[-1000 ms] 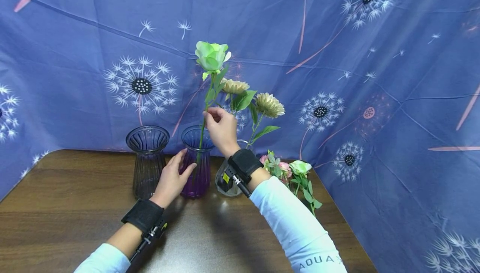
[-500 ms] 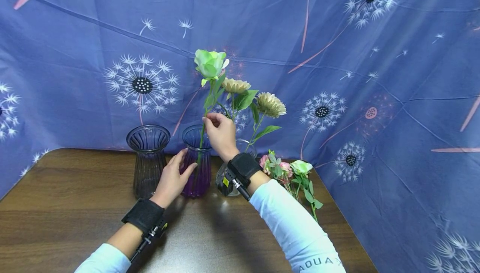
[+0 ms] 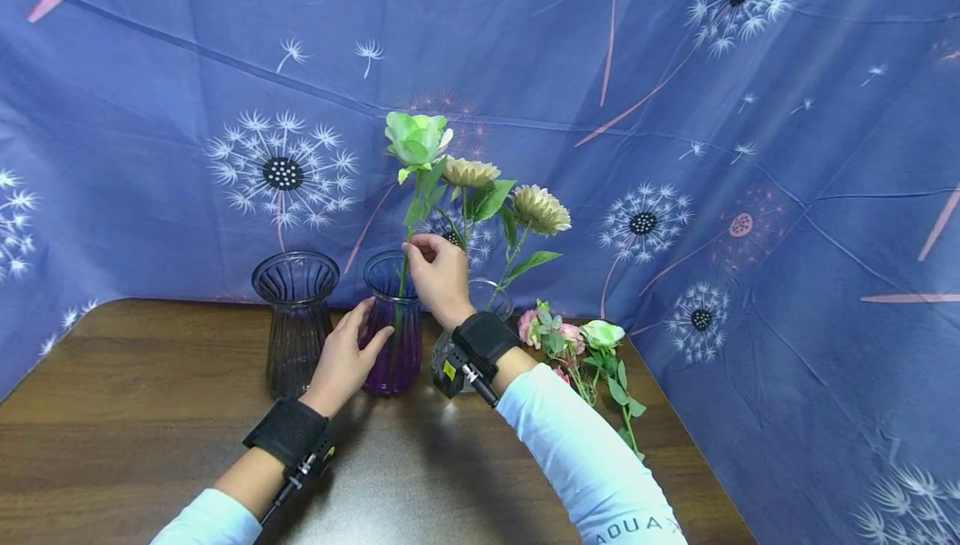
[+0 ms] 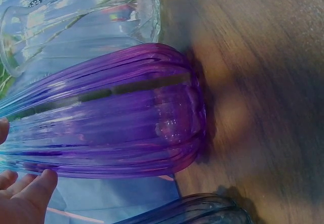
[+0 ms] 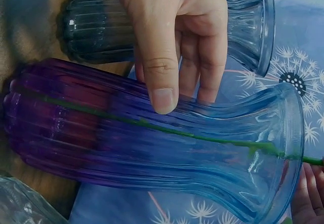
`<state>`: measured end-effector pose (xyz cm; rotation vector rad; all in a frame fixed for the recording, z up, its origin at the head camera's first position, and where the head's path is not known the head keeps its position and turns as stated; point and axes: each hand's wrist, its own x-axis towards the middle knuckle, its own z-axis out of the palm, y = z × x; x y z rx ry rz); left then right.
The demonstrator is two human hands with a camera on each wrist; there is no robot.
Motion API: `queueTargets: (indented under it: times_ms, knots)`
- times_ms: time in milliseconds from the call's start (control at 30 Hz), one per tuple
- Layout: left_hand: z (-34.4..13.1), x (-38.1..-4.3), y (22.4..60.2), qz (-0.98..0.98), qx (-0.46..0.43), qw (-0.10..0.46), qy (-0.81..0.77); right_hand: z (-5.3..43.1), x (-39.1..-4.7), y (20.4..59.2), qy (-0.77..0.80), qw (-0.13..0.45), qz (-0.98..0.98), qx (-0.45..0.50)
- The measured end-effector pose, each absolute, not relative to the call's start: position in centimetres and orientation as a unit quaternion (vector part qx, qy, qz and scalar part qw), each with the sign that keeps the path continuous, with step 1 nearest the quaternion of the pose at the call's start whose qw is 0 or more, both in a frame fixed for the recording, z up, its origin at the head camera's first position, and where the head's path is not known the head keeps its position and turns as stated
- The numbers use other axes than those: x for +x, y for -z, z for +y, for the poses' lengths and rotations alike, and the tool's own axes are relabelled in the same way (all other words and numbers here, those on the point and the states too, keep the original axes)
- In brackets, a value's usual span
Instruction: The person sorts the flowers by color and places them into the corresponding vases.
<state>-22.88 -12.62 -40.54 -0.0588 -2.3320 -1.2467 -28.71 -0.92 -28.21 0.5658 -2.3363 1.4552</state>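
A pale green artificial rose [image 3: 417, 142] stands in the purple-and-blue ribbed glass vase [image 3: 396, 345]. Its stem runs through the mouth, and the lower end shows close to the vase's base in the left wrist view. My right hand [image 3: 442, 280] pinches that stem between thumb and fingers just above the rim. Lower down, my left hand [image 3: 341, 366] holds the vase from the left. The right wrist view shows the left thumb [image 5: 163, 89] on the near side of the glass and the other fingers behind.
A grey ribbed glass vase [image 3: 294, 337] stands just left. Behind my right wrist a clear glass vase [image 4: 96, 24] holds two cream flowers [image 3: 542, 210]. Pink roses [image 3: 529, 327] and a pale green rose [image 3: 602, 334] lie at the table's right side. A blue patterned cloth [image 3: 150, 153] hangs behind.
The green rose has sunk lower, its stem sliding further down into the purple vase. My right hand has come down with it toward the rim. The left hand keeps its place on the vase.
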Motion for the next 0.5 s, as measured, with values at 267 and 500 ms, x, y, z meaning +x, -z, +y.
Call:
queueTargets:
  times_ms: [267,500]
  knots:
    - [-12.58,-23.0,40.69,-0.852,-0.023,0.255,0.456,-0.84,-28.77,28.56,-0.515,0.154,-0.818,0.206]
    - [-12.56,-22.91,40.56,-0.852,-0.024,0.247,0.462,-0.67,-28.84,28.68,-0.523,0.147,-0.811,0.214]
